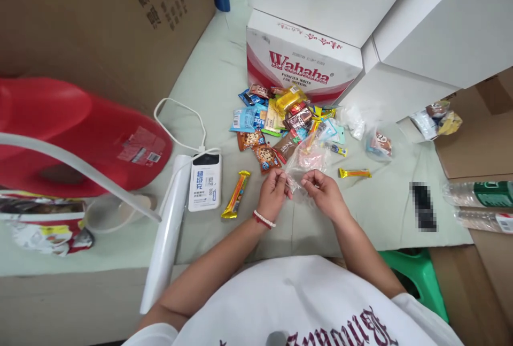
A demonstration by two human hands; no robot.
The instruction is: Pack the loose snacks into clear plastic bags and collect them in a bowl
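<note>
While both hands meet over the green cloth [224, 81], they pinch the mouth of a clear bag [305, 163] between them: the left hand [273, 192], with a bead bracelet [263, 219] at its wrist, grips one lip, and the right hand [325, 191] grips the other. The bag lies just ahead of the fingers, its far end touching the snack pile [280, 121], with something pink showing inside. To my eye the film is thin and slippery, so small fingertip pinches near the very rim, pulled gently apart, would do better than a hard tug.

A gold bar [236, 194] lies just left of the left hand, and a smaller yellow bar [355, 173] sits right of the bag. Beyond the gold bar a power bank [205, 181] with its white cable rests beside a white roll [168, 228]; a red jug [76, 137] fills the far left. The Wahaha box [300, 60] walls off the back, close behind the pile. Bare cloth lies to the right, before the bottles [479, 204] at the edge, and the near edge runs just under the forearms.
</note>
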